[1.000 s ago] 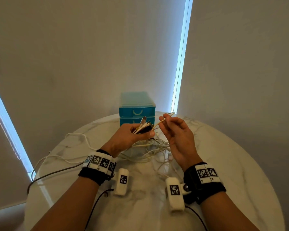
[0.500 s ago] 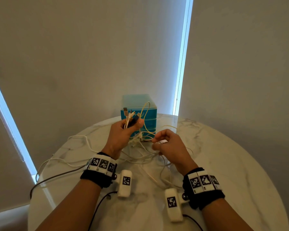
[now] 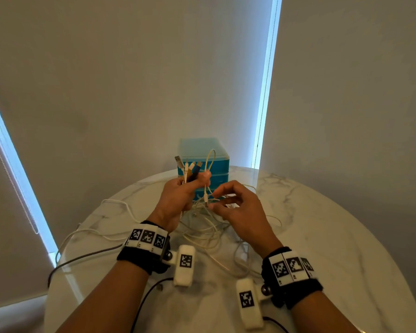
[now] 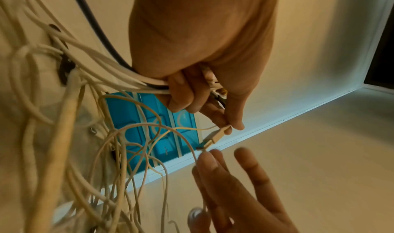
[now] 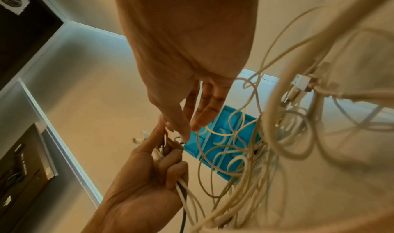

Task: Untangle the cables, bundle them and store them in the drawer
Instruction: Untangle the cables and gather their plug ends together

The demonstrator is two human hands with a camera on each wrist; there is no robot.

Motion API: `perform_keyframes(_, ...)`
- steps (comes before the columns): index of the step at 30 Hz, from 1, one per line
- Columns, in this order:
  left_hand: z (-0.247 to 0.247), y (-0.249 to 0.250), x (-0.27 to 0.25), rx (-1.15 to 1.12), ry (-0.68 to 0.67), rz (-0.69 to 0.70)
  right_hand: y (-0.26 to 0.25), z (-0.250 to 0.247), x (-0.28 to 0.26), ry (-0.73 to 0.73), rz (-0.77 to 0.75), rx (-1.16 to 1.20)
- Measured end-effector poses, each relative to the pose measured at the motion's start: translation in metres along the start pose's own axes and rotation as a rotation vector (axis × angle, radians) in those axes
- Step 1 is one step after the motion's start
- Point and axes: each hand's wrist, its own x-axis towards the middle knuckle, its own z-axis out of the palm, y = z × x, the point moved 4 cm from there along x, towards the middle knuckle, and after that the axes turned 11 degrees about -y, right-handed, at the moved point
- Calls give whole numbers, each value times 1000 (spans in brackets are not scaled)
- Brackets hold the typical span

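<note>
Above the desk (image 3: 322,236), the left hand (image 3: 178,198) keeps its grip closed on four cable ends (image 3: 189,168), plugs up. Right hand (image 3: 240,210), fingers loosely spread and holding nothing, has released the thin cable (image 3: 209,164) pinched earlier. Tangled cables (image 3: 209,231) lie below; one blue drawer unit (image 3: 203,152) stands at the far edge.

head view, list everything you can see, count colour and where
cables: several, mostly white and cream, one dark grey, tangled on the table
plug ends: a handful, fanned above the left fist
drawer unit: one, blue, far edge of table, drawers shut
table: one, round, white marble
wrist bands: two, black with printed markers
left hand: grips the gathered cables
right hand: fingers spread at a cream cable's plug
</note>
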Motion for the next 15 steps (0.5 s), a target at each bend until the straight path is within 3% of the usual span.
perform_keyframes(5, 10, -2, 0, 6, -95, -42, -8, 7, 0, -55, -119, -110)
perform_keyframes(15, 13, -2, 0, -68, -133, -86, -16, 4, 1, 39, -238, -327)
